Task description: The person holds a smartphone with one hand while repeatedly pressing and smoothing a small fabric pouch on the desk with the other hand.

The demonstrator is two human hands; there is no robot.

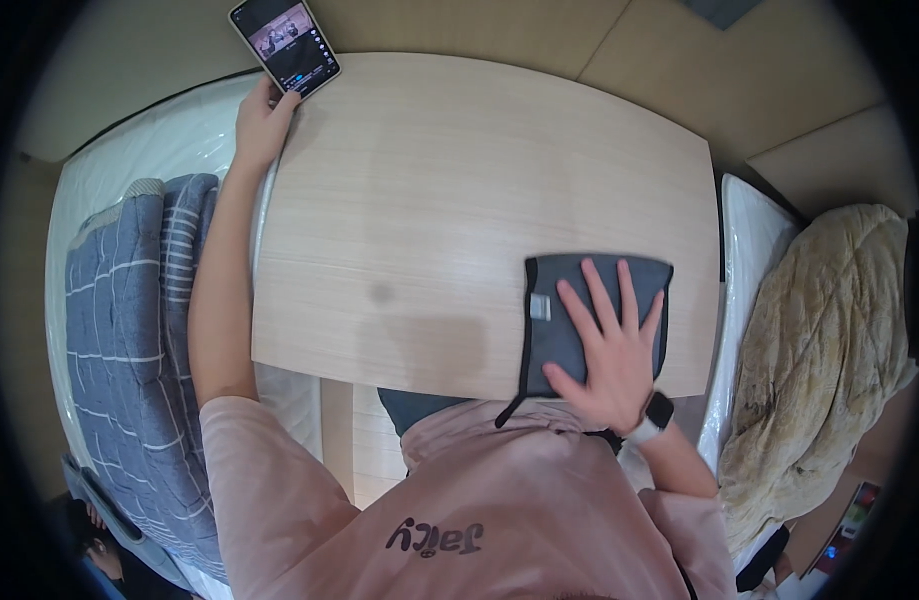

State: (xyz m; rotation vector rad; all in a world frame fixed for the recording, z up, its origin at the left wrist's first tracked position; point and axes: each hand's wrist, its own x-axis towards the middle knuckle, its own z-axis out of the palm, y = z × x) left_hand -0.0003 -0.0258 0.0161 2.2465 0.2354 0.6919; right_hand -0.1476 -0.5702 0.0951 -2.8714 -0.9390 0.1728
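Note:
My left hand (268,124) grips the lower end of a smartphone (283,45) at the far left corner of a pale wood-grain table (444,187). The phone's screen is lit and shows a picture with small icons beside it. On the right near part of the table, my right hand (613,352) lies palm down with its fingers spread. Beneath it is a dark grey cloth (557,341) with black edging, spread flat. A small pale label (540,307) shows at the cloth's left side, and its black-edged near left corner hangs past the table's front edge.
At the left, a folded blue checked quilt (114,315) lies on a plastic-wrapped mattress (174,135). On the right, a beige patterned quilt (812,337) rests on another wrapped mattress (752,225). A wooden panel (489,30) stands behind the table. Part of another person (103,551) shows at the lower left.

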